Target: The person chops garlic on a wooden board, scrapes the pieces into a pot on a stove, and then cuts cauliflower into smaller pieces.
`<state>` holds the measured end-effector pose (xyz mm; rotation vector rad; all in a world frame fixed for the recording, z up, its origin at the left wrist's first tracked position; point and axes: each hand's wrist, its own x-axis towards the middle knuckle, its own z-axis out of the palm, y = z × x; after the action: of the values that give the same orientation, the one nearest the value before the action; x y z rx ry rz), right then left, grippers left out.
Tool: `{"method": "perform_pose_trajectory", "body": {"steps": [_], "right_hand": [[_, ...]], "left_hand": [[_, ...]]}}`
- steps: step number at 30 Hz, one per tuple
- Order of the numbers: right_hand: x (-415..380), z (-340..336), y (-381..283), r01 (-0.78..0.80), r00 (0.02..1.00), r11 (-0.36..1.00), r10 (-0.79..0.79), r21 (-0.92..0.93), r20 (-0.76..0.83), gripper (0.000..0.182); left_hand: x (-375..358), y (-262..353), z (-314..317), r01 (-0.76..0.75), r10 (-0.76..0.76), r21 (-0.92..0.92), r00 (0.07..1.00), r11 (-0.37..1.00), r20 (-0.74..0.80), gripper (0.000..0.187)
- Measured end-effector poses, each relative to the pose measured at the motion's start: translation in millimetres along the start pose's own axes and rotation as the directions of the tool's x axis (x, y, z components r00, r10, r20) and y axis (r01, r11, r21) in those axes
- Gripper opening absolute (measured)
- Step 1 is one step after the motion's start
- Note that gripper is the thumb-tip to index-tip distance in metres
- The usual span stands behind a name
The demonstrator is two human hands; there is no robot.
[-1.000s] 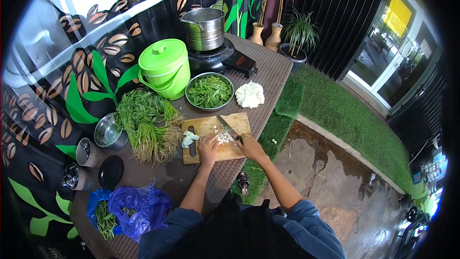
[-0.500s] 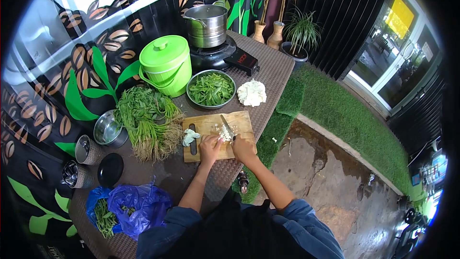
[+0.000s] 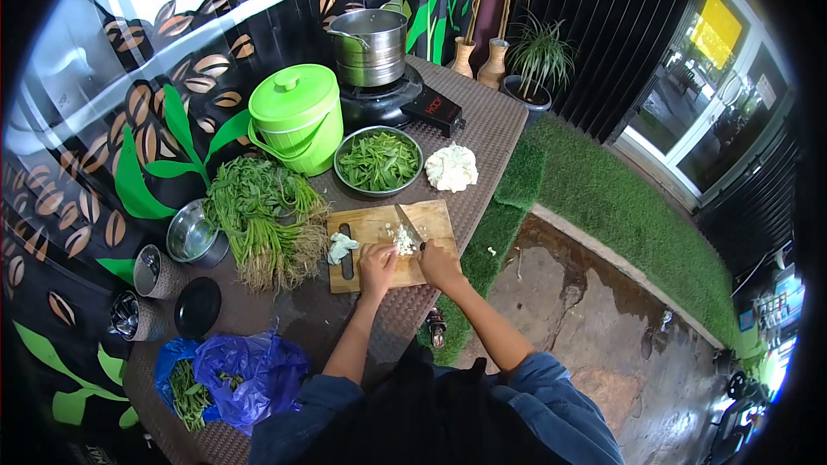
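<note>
My right hand (image 3: pixel 441 267) is closed around the handle of a knife (image 3: pixel 411 223), whose blade lies across the wooden cutting board (image 3: pixel 346 220) and points away from me. Beside the blade is a small heap of finely chopped white pieces (image 3: pixel 403 239). My left hand (image 3: pixel 377 269) rests on the board just left of the heap, fingers curled together; whatever they pinch is too small to make out. A crumpled whitish scrap (image 3: pixel 341 247) sits at the board's left side, by its handle slot.
Behind the board stand a bowl of cut greens (image 3: pixel 379 161), a white crumpled bundle (image 3: pixel 451 167), a green lidded bucket (image 3: pixel 297 120) and a pot (image 3: pixel 370 52) on a stove. Rooted greens (image 3: pixel 267 215), a metal bowl (image 3: pixel 198 232) and blue plastic bags (image 3: pixel 250 375) lie left.
My left fingers have drawn slightly back from the white pieces. The knife stays nearly in the same place, still in my right hand.
</note>
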<state>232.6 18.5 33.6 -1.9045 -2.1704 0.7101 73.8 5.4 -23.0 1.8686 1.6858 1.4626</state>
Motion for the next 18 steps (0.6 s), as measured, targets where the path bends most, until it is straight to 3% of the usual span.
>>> {"method": "perform_pose_trajectory", "body": {"steps": [2, 4, 7, 8, 13, 15, 18], "right_hand": [[-4.2, 0.1, -4.9, 0.027, 0.999, 1.0, -0.027, 0.001, 0.023, 0.032], [-14.9, 17.3, -12.8, -0.076, 0.996, 0.997, 0.077, 0.026, -0.035, 0.033], [-17.4, 34.9, -13.0, -0.089, 0.996, 0.995, 0.089, -0.037, -0.013, 0.033], [-12.0, 35.8, -8.2, -0.015, 0.998, 0.998, 0.011, -0.057, -0.064, 0.033], [2.3, -6.7, 1.9, 0.037, 0.999, 0.996, -0.038, -0.076, -0.009, 0.028], [6.6, -8.3, 12.3, 0.178, 0.983, 0.964, -0.183, -0.2, -0.007, 0.032], [2.4, 5.8, 21.8, 0.229, 0.964, 0.92, -0.26, -0.317, -0.057, 0.03]], "left_hand": [[-1.0, -2.7, -0.3, 0.009, -0.009, -0.015, 1.0, 1.0, 0.002, 0.011], [0.1, -0.4, -1.4, -0.002, 0.002, 0.03, 1.0, 1.0, 0.013, 0.011], [0.5, 2.7, -2.9, -0.005, 0.005, 0.018, 1.0, 1.0, 0.0, 0.01], [0.8, 3.4, -3.3, -0.002, 0.002, 0.021, 1.0, 1.0, -0.003, 0.01], [0.2, 5.1, -4.2, -0.007, 0.007, 0.007, 1.0, 1.0, 0.005, 0.011], [-0.1, 5.1, -4.2, -0.006, 0.006, 0.004, 1.0, 1.0, 0.011, 0.011], [-0.4, 7.1, -4.8, -0.004, 0.004, 0.001, 1.0, 1.0, 0.013, 0.011]]}}
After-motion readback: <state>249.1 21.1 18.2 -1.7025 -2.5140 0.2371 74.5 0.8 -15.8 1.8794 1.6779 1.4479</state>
